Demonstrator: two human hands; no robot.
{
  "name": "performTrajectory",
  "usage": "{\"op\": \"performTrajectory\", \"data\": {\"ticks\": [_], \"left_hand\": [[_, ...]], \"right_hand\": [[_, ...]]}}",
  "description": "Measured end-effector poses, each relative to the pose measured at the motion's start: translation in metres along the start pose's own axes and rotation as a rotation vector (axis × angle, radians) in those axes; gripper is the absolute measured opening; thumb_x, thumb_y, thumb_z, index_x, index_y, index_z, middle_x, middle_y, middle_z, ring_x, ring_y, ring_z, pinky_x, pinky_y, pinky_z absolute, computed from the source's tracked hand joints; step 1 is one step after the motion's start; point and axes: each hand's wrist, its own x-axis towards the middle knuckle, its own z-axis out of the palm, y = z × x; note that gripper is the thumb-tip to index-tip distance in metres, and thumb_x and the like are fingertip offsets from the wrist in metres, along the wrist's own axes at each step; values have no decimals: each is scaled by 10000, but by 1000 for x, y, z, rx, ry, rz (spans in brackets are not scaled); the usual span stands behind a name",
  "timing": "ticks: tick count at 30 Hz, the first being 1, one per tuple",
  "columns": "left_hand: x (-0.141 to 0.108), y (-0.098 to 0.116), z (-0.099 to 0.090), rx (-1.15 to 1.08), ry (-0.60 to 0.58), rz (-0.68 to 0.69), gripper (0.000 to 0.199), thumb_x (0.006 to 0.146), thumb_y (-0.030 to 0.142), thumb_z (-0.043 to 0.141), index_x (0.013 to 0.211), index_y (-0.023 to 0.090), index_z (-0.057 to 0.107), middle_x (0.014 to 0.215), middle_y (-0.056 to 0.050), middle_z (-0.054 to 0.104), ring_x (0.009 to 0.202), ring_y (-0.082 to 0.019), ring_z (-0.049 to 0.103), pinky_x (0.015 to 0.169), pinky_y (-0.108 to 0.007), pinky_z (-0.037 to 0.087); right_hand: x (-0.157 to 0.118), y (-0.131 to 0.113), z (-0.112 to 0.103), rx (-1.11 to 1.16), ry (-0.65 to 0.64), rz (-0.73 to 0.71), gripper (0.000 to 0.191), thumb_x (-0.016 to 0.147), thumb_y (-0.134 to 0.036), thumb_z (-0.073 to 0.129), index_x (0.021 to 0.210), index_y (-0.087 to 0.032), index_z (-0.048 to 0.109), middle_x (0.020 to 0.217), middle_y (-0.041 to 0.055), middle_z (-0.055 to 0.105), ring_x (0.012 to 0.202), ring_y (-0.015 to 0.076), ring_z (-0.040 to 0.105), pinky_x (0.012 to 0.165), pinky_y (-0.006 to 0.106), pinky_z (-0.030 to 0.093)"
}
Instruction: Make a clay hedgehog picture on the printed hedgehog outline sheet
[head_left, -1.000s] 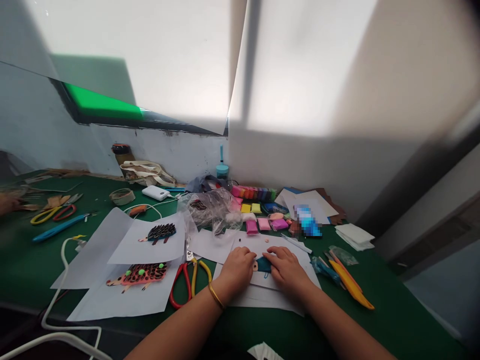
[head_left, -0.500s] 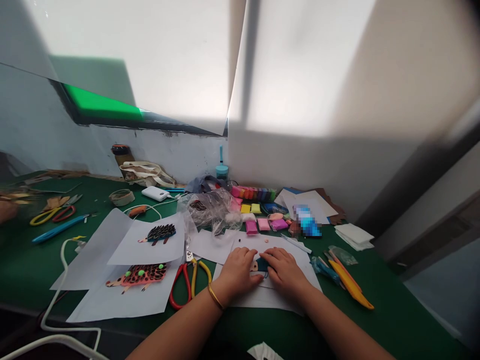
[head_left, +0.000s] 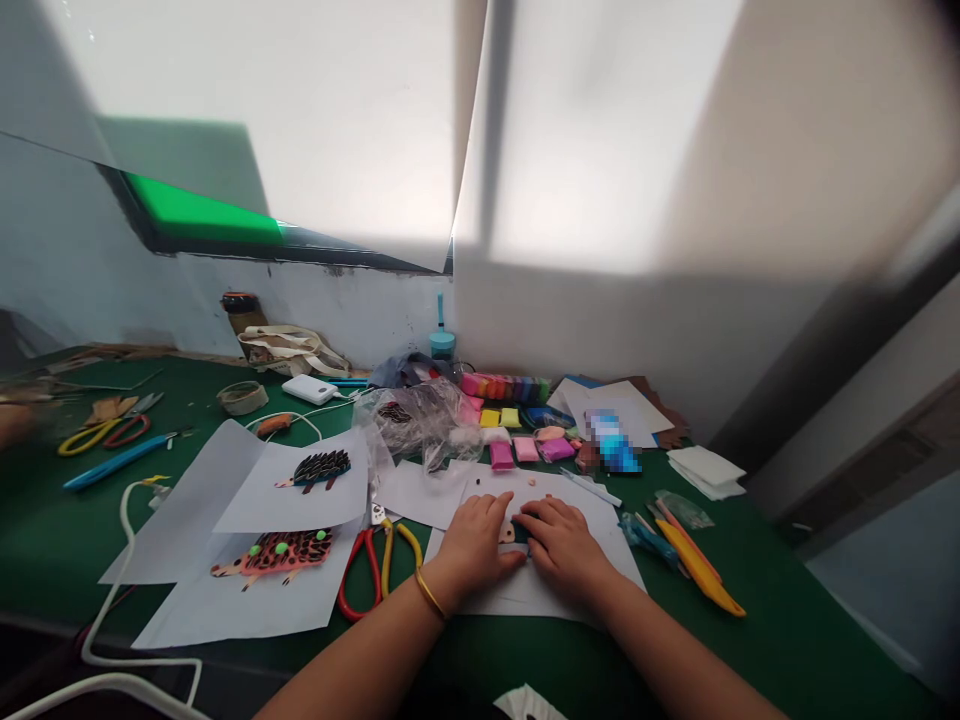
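On white paper (head_left: 600, 560) lies a small flat clay figure with a peach face (head_left: 508, 533) and a dark blue body (head_left: 520, 530). My left hand (head_left: 476, 545) rests at the figure's left, index finger and thumb stretched apart around the face end. From the right, my right hand (head_left: 564, 545) lies with extended fingers over the blue body and hides most of it. A dark clay dot (head_left: 478, 482) and a peach clay bit (head_left: 532, 482) sit on the paper beyond my hands.
Red-and-yellow-handled pliers (head_left: 381, 560) lie left of my left forearm. Farther left are sheets with a black-spined hedgehog (head_left: 322, 468) and a pink one (head_left: 281, 558). Clay packs (head_left: 526, 449) lie behind, a yellow tool (head_left: 701, 570) at right. Another person's blurred hand (head_left: 13, 425) is far left.
My right hand's fingers have shifted slightly and cover more of the blue body. My left hand stays nearly in place. At far left, the other person's hand has moved a little.
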Motion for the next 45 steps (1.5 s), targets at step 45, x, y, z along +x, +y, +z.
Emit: {"op": "performTrajectory", "data": {"ticks": [45], "left_hand": [[3,14,-7,94,-45,-15,457,789,506,635,1197,302,607,1102,-67,527,1037,-290,482,922,-437,406]], "right_hand": [[-3,23,2,32,109,113,417,870,-265,445,1211,-336,675,1371,26,560,1300,270,418,1076,477,319]]}}
